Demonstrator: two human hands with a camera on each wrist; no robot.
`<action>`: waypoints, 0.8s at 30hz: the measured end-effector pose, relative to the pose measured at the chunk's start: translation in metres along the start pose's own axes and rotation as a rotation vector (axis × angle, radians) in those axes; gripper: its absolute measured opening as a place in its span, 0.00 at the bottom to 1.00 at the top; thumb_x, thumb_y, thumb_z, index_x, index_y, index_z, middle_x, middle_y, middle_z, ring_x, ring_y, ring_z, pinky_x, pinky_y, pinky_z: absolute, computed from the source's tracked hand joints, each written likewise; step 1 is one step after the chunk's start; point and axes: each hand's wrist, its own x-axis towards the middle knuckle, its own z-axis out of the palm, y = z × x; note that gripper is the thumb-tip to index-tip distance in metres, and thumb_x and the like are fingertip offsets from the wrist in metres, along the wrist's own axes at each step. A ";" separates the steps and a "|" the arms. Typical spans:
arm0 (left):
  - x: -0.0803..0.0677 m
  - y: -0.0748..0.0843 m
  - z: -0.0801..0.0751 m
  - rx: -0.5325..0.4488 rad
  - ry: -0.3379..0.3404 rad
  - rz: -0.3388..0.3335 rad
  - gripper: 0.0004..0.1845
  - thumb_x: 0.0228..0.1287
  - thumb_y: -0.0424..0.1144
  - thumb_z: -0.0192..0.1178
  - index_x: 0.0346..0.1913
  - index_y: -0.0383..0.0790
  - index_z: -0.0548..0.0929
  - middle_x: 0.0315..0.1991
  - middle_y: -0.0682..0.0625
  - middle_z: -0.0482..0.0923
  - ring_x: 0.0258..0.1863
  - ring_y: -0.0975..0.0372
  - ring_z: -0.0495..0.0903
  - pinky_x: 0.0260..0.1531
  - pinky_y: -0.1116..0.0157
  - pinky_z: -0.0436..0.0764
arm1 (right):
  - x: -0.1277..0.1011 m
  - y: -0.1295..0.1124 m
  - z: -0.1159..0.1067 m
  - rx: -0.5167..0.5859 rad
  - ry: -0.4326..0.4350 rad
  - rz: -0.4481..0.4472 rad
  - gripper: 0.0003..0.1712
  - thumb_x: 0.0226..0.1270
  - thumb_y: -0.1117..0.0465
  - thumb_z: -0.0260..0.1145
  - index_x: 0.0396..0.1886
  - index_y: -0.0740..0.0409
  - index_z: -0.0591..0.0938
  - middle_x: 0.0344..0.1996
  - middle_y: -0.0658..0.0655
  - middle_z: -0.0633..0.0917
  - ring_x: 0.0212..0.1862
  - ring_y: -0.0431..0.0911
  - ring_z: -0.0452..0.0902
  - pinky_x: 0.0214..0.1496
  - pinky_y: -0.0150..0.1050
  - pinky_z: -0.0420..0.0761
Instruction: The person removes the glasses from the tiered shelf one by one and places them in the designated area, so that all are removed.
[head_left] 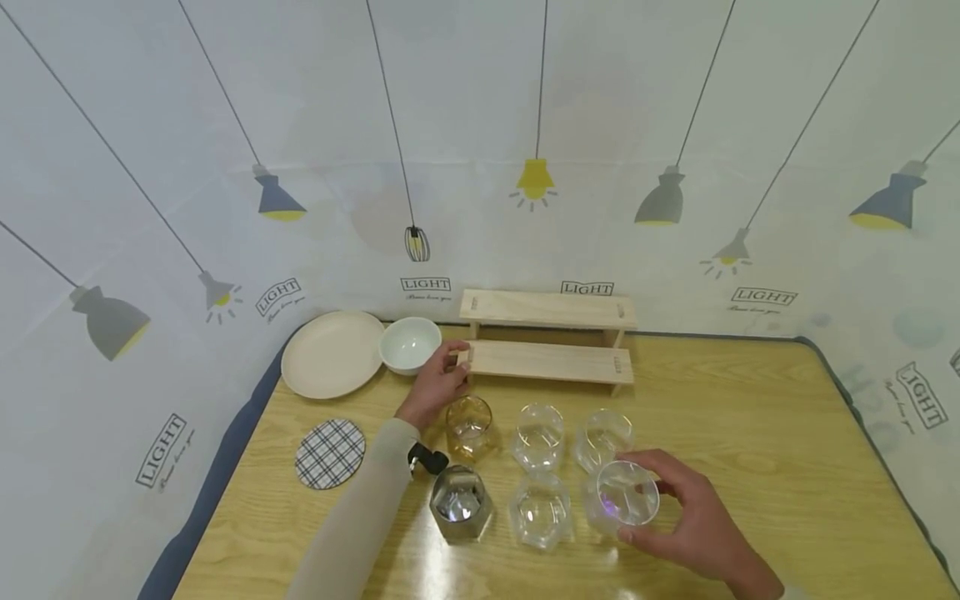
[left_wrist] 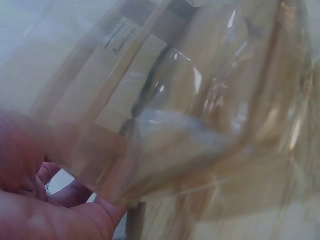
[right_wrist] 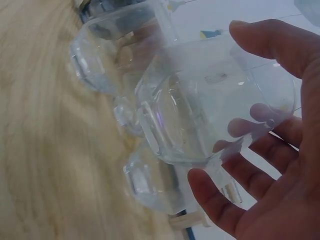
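Note:
My left hand (head_left: 437,385) grips the left end of the lower board of a pale wooden stepped shelf (head_left: 547,362). An amber glass (head_left: 469,433) stands just in front of that hand and fills much of the left wrist view. My right hand (head_left: 693,521) holds a clear glass (head_left: 628,493) at the front right, with thumb and fingers around its sides. Beside it, more clear faceted glasses (head_left: 540,512) stand in two rows. A grey tinted glass (head_left: 459,502) is at the front left of the group, near my left forearm.
At the back left lie a cream oval plate (head_left: 330,354) and a pale bowl (head_left: 410,345). A round checked coaster (head_left: 330,454) is left of my left forearm. Behind the wooden table (head_left: 750,417) hangs a backdrop (head_left: 465,200) printed with lamps.

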 end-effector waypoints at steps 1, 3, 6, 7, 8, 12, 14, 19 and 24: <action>0.000 0.000 0.000 0.001 0.001 -0.001 0.19 0.83 0.35 0.54 0.71 0.50 0.73 0.61 0.41 0.72 0.54 0.54 0.76 0.62 0.51 0.83 | -0.001 0.003 0.001 -0.005 -0.005 0.001 0.46 0.47 0.63 0.89 0.69 0.51 0.79 0.59 0.52 0.85 0.50 0.41 0.83 0.46 0.39 0.88; 0.001 0.000 0.000 -0.002 0.000 -0.005 0.19 0.83 0.35 0.54 0.71 0.50 0.73 0.60 0.41 0.72 0.54 0.54 0.76 0.62 0.52 0.83 | -0.004 0.007 0.005 -0.010 -0.014 0.008 0.46 0.48 0.61 0.89 0.68 0.51 0.79 0.58 0.52 0.85 0.50 0.42 0.84 0.45 0.39 0.89; 0.001 0.000 0.000 -0.006 -0.001 -0.005 0.19 0.83 0.36 0.53 0.71 0.49 0.73 0.60 0.41 0.72 0.53 0.55 0.76 0.59 0.54 0.84 | -0.005 0.013 0.010 -0.005 -0.032 0.023 0.44 0.49 0.59 0.89 0.68 0.50 0.79 0.57 0.53 0.86 0.50 0.43 0.84 0.44 0.39 0.89; 0.001 0.000 0.000 -0.007 0.000 -0.004 0.19 0.83 0.35 0.53 0.71 0.49 0.73 0.60 0.41 0.72 0.52 0.55 0.76 0.57 0.55 0.84 | -0.005 0.015 0.011 -0.001 -0.038 0.023 0.44 0.49 0.59 0.89 0.67 0.51 0.79 0.57 0.53 0.85 0.50 0.44 0.84 0.44 0.39 0.89; 0.000 0.000 0.000 -0.007 0.002 -0.001 0.19 0.83 0.35 0.53 0.71 0.49 0.73 0.59 0.41 0.72 0.52 0.55 0.76 0.56 0.56 0.84 | -0.005 0.016 0.013 0.002 -0.042 0.023 0.44 0.49 0.58 0.89 0.67 0.51 0.79 0.57 0.54 0.86 0.50 0.44 0.84 0.44 0.40 0.90; -0.001 -0.001 0.000 -0.005 0.002 0.012 0.19 0.83 0.35 0.54 0.71 0.49 0.73 0.58 0.41 0.73 0.50 0.56 0.76 0.50 0.61 0.84 | -0.004 0.018 0.018 0.003 -0.051 0.001 0.44 0.48 0.58 0.89 0.66 0.55 0.80 0.55 0.55 0.86 0.50 0.45 0.85 0.43 0.40 0.90; -0.001 -0.002 0.000 -0.006 -0.004 0.023 0.19 0.83 0.35 0.54 0.71 0.49 0.73 0.57 0.42 0.73 0.49 0.57 0.76 0.47 0.63 0.84 | -0.005 0.018 0.019 -0.003 -0.051 -0.012 0.44 0.47 0.59 0.90 0.66 0.55 0.80 0.54 0.55 0.87 0.49 0.44 0.85 0.41 0.40 0.90; -0.001 -0.002 0.000 -0.017 -0.012 0.046 0.19 0.83 0.34 0.54 0.70 0.48 0.73 0.55 0.43 0.73 0.47 0.57 0.76 0.45 0.64 0.83 | -0.005 0.018 0.021 -0.008 -0.062 -0.012 0.44 0.49 0.58 0.89 0.67 0.54 0.79 0.54 0.55 0.86 0.48 0.44 0.85 0.40 0.40 0.90; -0.003 -0.001 -0.002 -0.014 -0.008 0.029 0.19 0.83 0.35 0.54 0.70 0.48 0.73 0.56 0.43 0.73 0.48 0.57 0.76 0.48 0.62 0.84 | -0.006 0.018 0.022 0.025 -0.085 0.024 0.43 0.51 0.59 0.88 0.67 0.55 0.78 0.54 0.57 0.86 0.48 0.46 0.85 0.39 0.40 0.90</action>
